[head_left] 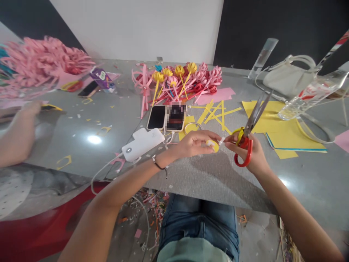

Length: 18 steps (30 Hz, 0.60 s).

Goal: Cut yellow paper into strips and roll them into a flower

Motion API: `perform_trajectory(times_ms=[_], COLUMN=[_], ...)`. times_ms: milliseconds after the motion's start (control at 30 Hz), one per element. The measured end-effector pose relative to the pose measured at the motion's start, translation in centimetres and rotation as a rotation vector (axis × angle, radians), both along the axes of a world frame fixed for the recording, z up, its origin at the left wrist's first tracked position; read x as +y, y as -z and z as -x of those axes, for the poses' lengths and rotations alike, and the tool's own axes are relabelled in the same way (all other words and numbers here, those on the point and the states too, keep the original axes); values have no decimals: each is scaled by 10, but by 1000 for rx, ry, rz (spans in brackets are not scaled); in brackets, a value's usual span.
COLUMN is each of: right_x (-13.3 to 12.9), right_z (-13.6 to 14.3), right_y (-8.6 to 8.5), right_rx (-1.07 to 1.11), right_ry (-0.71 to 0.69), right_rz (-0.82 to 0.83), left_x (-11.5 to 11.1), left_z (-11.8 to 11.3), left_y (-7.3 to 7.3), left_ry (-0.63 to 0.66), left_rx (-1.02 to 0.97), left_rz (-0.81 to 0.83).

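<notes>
My left hand is closed on a small round yellow paper piece with a white patch on it. My right hand has a pair of scissors hooked in it, red and yellow handles at the palm and blades pointing up and away. Between the fingertips of both hands is a small white strip, perhaps tape. Just beyond, yellow paper strips lie crossed on the grey table. A silver ring-shaped band rests near my left fingers.
Two phones and a white power bank with cables lie left of centre. Pink and yellow paper flowers are heaped behind. Yellow sheets, a plastic bottle and a white bag occupy the right. Another person's hand is at left.
</notes>
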State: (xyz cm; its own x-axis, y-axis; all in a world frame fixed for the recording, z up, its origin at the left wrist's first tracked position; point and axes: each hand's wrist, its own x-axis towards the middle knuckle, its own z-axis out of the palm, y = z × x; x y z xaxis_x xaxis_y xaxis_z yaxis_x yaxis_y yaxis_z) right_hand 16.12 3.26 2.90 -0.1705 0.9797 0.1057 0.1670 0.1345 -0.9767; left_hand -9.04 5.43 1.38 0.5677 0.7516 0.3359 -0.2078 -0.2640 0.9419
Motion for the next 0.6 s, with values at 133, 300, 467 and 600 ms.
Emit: perform_trajectory(times_ms=[133, 300, 467, 600], right_x=[-2, -2, -3, -4], right_z=[2, 2, 4, 5], right_y=[3, 7, 6, 3], right_rx=[50, -44, -112, -90], right_ry=[-8, 59, 136, 144], right_rz=[11, -61, -94, -61], left_x=[-2, -3, -6, -3], left_z=[-5, -12, -13, -11], left_y=[7, 13, 7, 8], left_ry=[34, -19, -94, -128], left_rx=[155, 177, 223, 345], left_rz=[-167, -123, 86, -111])
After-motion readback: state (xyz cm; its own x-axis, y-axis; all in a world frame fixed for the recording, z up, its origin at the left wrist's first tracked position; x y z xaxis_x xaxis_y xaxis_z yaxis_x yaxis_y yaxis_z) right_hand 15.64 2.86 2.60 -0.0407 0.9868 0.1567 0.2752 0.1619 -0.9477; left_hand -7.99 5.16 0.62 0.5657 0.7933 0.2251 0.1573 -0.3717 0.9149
